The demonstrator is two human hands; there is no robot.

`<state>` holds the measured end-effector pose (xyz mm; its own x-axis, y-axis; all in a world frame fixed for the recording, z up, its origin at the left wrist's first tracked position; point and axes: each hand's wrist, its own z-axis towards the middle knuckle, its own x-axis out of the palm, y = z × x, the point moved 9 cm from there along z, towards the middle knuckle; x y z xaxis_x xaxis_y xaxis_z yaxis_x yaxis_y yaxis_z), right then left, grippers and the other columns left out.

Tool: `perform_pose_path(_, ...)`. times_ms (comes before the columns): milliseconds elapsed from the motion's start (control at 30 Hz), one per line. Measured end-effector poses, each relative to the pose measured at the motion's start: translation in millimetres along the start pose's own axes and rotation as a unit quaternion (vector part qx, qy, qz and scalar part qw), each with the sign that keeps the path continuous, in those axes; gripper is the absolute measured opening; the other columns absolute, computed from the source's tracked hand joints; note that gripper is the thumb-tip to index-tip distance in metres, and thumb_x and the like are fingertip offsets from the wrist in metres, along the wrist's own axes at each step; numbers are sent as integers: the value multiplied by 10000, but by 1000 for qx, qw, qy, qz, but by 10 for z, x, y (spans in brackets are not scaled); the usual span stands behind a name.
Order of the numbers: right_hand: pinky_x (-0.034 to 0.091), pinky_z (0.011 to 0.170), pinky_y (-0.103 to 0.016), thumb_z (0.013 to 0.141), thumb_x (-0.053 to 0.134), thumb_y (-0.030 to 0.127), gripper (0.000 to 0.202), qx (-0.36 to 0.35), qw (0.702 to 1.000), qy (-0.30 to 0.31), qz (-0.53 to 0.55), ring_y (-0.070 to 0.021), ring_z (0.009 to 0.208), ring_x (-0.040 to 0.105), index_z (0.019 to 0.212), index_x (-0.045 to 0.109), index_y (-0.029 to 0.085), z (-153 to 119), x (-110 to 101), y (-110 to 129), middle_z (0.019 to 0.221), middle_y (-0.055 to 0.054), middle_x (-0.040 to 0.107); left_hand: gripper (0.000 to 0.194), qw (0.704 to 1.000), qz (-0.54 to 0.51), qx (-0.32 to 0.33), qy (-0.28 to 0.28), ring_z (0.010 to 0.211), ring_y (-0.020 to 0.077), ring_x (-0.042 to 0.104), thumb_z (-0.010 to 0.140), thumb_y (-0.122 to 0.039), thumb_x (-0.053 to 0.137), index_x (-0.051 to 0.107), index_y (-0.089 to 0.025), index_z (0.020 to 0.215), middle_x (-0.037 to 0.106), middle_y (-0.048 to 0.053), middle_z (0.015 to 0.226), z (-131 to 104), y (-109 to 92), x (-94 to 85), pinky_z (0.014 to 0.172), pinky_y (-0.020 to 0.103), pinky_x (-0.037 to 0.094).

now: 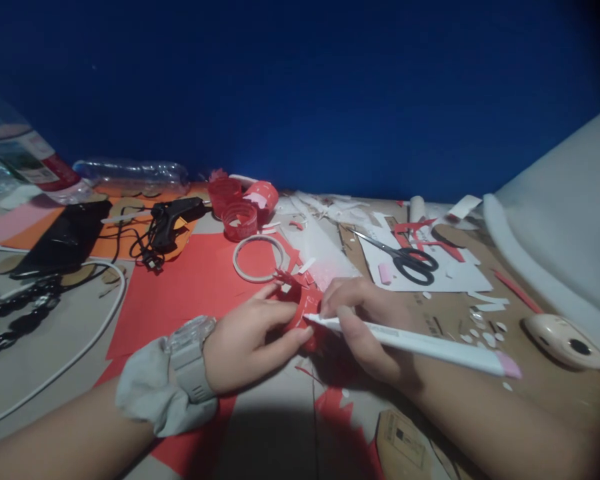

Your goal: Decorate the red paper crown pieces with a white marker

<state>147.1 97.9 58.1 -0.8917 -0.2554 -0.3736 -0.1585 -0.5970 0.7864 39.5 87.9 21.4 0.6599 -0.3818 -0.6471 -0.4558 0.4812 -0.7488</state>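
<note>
One white marker [440, 348] with pink end, gripped in the right hand [377, 308], tip at a curled red piece [309, 301]; latter held in the left hand [257, 337], above the counter [30, 363]. Adjacent: white ring [236, 260]; black-handled scissors [414, 267] on white sheet [465, 278].

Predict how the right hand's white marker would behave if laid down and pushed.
The white marker might roll, since it looks long and rounded. It seems stiff, running straight out of the right hand, and likely light, being slender.
</note>
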Motion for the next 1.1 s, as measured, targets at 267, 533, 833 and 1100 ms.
perform_pose_path(267, 433, 515, -254, 845, 465, 173, 158, -51, 997, -5, -61, -131, 527, 553, 702, 520, 210, 43, 38, 14, 594, -3, 601, 302, 1000, -4, -12, 15, 658, 117, 587, 973, -270, 425, 625, -136, 789, 629, -15, 676, 11, 0, 23, 1130, 388, 282)
perform_pose_path(533, 439, 527, -242, 851, 461, 169, 184, -5, 997, -14, -72, -122, 532, 554, 673, 498, 202, 87, -26, 35, 598, -5, 597, 295, 999, -23, -23, 23, 720, 123, 624, 979, -264, 420, 642, -161, 814, 702, -10, 766, 22, -7, 27, 1152, 403, 246)
perform_pose_path(833, 440, 525, -244, 867, 473, 195, 197, 21, 996, -20, -84, -127, 540, 564, 674, 512, 202, 56, -33, -51, 612, -8, 608, 294, 999, -31, -33, 20, 710, 110, 617, 980, -257, 423, 651, -177, 812, 714, -34, 771, 19, -1, 27, 1131, 362, 297)
perform_pose_path(1100, 433, 532, -242, 855, 490, 177, 185, 12, 998, -3, -64, -119, 543, 554, 674, 516, 203, 67, -16, -28, 609, 9, 596, 321, 999, -10, -29, 31, 663, 125, 583, 978, -278, 411, 633, -149, 784, 680, -9, 706, 26, -2, 33, 1112, 406, 311)
